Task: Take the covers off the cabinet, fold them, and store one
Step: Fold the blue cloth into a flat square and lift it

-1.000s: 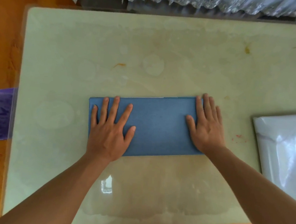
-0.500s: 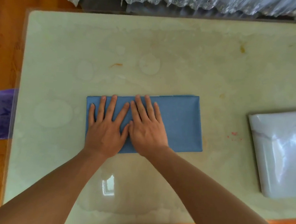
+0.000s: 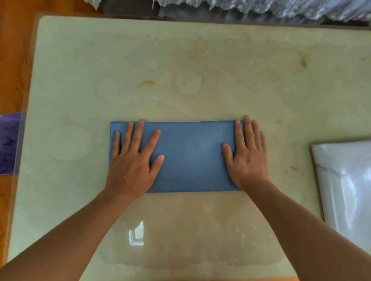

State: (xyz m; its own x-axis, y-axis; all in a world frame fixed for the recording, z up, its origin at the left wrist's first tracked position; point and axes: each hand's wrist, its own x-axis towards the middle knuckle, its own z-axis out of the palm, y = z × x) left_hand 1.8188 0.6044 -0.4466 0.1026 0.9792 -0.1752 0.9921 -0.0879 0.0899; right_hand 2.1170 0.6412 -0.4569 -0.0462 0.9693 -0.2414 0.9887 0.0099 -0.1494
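The folded blue cover [image 3: 192, 156] lies near the middle of the tabletop [image 3: 228, 73]. The left hand [image 3: 134, 161] and the right hand [image 3: 248, 158] press its two ends, fingers flat and straight. If one hand lifts early, the layers may spring open or slide on the glossy surface.

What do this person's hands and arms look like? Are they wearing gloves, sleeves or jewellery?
Both are bare. The left hand and right hand wear no gloves, and no rings or watch show. Both forearms are uncovered up to the frame's edge, with no sleeve in view.
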